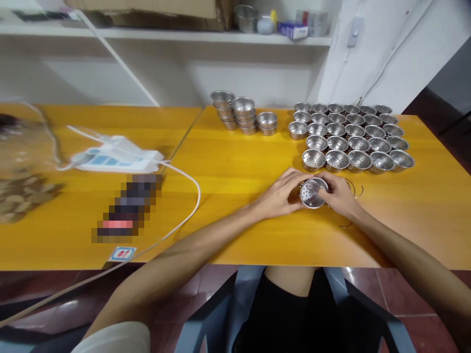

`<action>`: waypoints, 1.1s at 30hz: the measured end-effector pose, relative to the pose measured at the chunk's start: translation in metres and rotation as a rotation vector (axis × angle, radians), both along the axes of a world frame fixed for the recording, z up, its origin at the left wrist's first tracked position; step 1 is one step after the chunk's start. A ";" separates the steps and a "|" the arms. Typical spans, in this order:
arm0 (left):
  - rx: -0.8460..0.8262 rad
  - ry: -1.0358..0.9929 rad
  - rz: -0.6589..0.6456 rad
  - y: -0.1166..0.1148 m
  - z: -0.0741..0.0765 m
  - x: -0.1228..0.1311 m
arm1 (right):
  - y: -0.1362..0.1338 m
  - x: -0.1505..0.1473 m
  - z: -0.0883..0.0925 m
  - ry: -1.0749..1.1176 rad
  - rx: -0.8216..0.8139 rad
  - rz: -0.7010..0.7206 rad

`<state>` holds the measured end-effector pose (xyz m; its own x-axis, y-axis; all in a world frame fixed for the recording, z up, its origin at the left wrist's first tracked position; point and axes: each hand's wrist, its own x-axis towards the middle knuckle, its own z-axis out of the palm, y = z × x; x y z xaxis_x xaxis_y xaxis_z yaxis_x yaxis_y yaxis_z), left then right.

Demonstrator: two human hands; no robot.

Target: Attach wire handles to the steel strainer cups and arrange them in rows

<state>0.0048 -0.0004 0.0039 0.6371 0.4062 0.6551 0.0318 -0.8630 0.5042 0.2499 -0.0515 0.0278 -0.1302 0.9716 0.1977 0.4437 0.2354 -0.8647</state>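
Note:
Between my two hands, low over the yellow table, is a small perforated metal cup (312, 194) with its mouth tilted toward me. My left hand (285, 193) curls around its left side, thumb below and fingers behind. My right hand (338, 193) grips the right side, its thumb over the rim and inside the cup. Thin curved metal wires (358, 192) lie on the table by my right hand, partly hidden under it. Just beyond my hands stand rows of similar perforated cups (336, 159).
Stacked cups (243, 115) stand at the back of the table (235, 235). To the left are a white power strip (121, 159), its cable (198, 191) running over the table edge, a pixelated dark object (128, 206) and a bag of tan pieces (22, 196). A shelf (165, 33) spans the back.

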 end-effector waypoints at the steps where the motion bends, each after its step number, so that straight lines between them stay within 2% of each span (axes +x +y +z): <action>1: 0.006 0.009 0.008 0.001 0.000 0.000 | -0.001 0.001 -0.001 -0.038 0.019 -0.018; 4: 0.058 0.013 0.011 0.003 0.001 -0.002 | -0.004 0.001 0.000 -0.149 0.072 -0.049; 7: 0.060 0.017 0.088 0.010 0.003 -0.011 | -0.007 0.000 0.004 -0.099 0.082 -0.056; 9: -0.016 0.009 0.268 0.023 0.003 -0.022 | -0.007 0.000 0.008 -0.039 0.140 -0.094; 11: -0.153 -0.037 0.493 0.045 0.001 -0.030 | -0.007 0.000 0.008 -0.043 0.240 -0.131; 13: -0.287 -0.087 0.603 0.075 -0.002 -0.030 | -0.005 0.000 0.004 -0.092 0.324 -0.107; 16: -0.363 -0.091 0.609 0.120 -0.007 -0.012 | -0.004 0.000 -0.006 -0.154 0.409 0.028; 19: -0.325 -0.036 0.664 0.147 -0.010 0.011 | -0.004 -0.002 -0.015 -0.181 0.468 0.155; 22: -0.293 0.007 0.716 0.155 -0.014 0.020 | -0.004 -0.003 -0.020 -0.207 0.489 0.214; 27: -0.259 0.067 0.741 0.157 -0.022 0.010 | -0.005 -0.003 -0.022 -0.246 0.515 0.266; 33: -0.275 0.098 0.658 0.162 -0.027 0.011 | -0.009 -0.005 -0.022 -0.276 0.454 0.318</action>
<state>0.0159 0.1617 -0.0227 0.2535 0.8684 0.4262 0.5577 -0.4912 0.6691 0.2450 -0.0604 0.0055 -0.5052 0.7036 0.4997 0.4845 0.7104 -0.5105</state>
